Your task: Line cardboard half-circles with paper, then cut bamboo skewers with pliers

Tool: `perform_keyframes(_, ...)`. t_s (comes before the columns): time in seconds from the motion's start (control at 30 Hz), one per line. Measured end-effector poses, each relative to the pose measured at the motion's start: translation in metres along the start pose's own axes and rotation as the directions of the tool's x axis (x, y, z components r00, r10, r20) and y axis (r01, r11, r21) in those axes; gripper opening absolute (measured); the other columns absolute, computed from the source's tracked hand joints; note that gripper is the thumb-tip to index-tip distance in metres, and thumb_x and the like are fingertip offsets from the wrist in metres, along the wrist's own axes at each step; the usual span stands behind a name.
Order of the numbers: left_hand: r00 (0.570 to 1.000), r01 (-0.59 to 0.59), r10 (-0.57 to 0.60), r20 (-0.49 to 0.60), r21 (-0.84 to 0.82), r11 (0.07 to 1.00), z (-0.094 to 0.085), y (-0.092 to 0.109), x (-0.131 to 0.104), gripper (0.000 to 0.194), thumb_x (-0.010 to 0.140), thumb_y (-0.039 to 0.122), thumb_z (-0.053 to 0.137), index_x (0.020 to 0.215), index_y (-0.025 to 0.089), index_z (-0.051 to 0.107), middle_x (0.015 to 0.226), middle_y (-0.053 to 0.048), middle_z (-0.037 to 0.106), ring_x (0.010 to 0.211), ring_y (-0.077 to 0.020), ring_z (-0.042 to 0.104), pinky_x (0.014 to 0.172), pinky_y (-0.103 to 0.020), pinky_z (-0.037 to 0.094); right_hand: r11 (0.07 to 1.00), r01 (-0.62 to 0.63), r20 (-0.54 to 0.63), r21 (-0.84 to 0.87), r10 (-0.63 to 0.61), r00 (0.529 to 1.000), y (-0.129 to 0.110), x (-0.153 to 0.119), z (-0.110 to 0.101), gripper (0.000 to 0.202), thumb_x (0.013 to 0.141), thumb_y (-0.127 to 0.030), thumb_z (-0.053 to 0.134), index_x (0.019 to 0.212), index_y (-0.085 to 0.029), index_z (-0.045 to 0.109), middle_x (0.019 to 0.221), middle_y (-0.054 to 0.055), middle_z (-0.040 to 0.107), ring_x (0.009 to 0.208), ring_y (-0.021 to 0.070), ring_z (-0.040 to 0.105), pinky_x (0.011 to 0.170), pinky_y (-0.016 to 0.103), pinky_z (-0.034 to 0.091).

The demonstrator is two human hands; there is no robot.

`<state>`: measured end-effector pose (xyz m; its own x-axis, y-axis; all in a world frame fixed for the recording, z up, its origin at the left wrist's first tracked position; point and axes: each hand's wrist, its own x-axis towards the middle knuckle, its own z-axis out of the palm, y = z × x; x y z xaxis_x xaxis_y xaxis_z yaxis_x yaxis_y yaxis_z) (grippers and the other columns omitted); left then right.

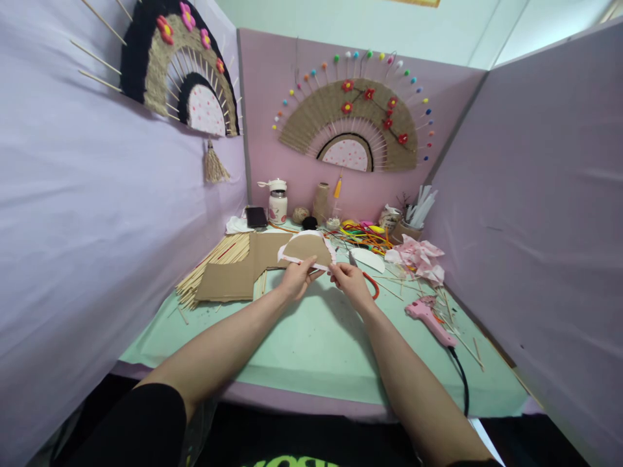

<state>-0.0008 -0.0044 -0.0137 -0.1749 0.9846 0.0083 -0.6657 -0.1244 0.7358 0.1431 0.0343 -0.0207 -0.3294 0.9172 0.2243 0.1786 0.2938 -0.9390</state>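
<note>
A brown cardboard half-circle [307,249] with white, pink-spotted material round its edge is held up over the middle of the table. My left hand [298,279] grips its lower edge, thumb on the cardboard face and fingers beneath. At the lower right corner, the fingertips of my right hand [348,279] pinch the edge material. Red-handled scissors [372,285] lie just beyond my right hand, partly hidden by it. A white half-circle piece [368,260] rests to their right.
Cardboard [226,281] lies over thin sticks [214,258] at left. A pink glue gun [431,321] with a black cord lies at right, near loose sticks and crumpled pink paper [419,256]. Behind stand a white bottle [278,206] and a twine spool [321,202].
</note>
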Motion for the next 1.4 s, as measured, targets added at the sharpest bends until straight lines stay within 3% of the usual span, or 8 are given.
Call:
perform_keyframes(0.27,1.0,0.016,-0.017,-0.019,-0.053,0.998,0.002,0.003,0.0,0.022,0.078,0.012,0.061,0.1,0.013,0.061,0.086,-0.005,0.071,0.081,-0.0137,0.066,0.083,-0.03,0.055,0.999,0.019,0.006,0.046,-0.02,1.0,-0.004,-0.001,-0.001,0.044,0.077,-0.059,0.056,0.062,-0.018,0.059,0.053,0.001,0.052,0.047,0.0099,0.041,0.044,0.023,0.03)
perform_keyframes(0.47,0.999,0.036,-0.036,0.014,-0.032,0.999,0.002,0.002,-0.001,0.021,0.078,0.011,0.061,0.099,0.013,0.062,0.091,-0.005,0.071,0.082,-0.0143,0.066,0.085,-0.033,0.055,0.997,-0.022,-0.025,0.069,0.024,0.999,-0.004,0.0,-0.004,0.051,0.081,-0.063,0.045,0.059,-0.018,0.056,0.05,0.0,0.051,0.046,0.0108,0.041,0.046,0.024,0.031)
perform_keyframes(0.7,0.997,0.062,-0.062,0.055,0.011,0.998,0.0,0.003,-0.001,0.022,0.077,0.013,0.064,0.099,0.013,0.062,0.094,-0.006,0.071,0.083,-0.0151,0.066,0.086,-0.035,0.054,0.997,0.075,-0.064,-0.032,-0.077,0.995,-0.006,-0.002,-0.006,0.046,0.082,-0.058,0.049,0.057,-0.019,0.049,0.05,-0.003,0.046,0.049,0.0108,0.039,0.049,0.023,0.03)
perform_keyframes(0.9,0.996,0.032,-0.043,0.073,0.137,0.99,-0.002,0.003,0.0,0.034,0.074,0.017,0.068,0.107,0.015,0.062,0.105,-0.008,0.069,0.09,-0.0183,0.065,0.088,-0.043,0.053,1.0,0.007,-0.102,-0.018,-0.009,0.995,-0.005,-0.001,-0.005,0.05,0.083,-0.064,0.04,0.064,-0.019,0.052,0.053,-0.001,0.051,0.05,0.0127,0.044,0.049,0.024,0.034)
perform_keyframes(1.13,0.981,0.025,-0.081,0.176,0.302,0.953,-0.005,-0.003,-0.001,0.044,0.071,0.022,0.073,0.113,0.017,0.062,0.115,-0.011,0.065,0.102,-0.0237,0.062,0.092,-0.049,0.051,0.989,0.149,-0.244,0.015,-0.141,0.96,-0.001,0.006,-0.011,0.034,0.082,-0.05,0.051,0.085,-0.018,0.063,0.075,0.001,0.06,0.065,0.0139,0.049,0.06,0.025,0.04)
perform_keyframes(1.4,0.982,0.012,-0.065,0.175,0.29,0.957,-0.003,0.001,-0.001,0.042,0.069,0.025,0.075,0.108,0.015,0.063,0.114,-0.012,0.066,0.106,-0.0259,0.061,0.094,-0.049,0.048,0.982,0.138,-0.215,0.129,-0.108,0.971,0.002,0.008,-0.012,0.032,0.077,-0.049,0.058,0.079,-0.018,0.064,0.07,0.001,0.059,0.065,0.0139,0.051,0.061,0.026,0.042)
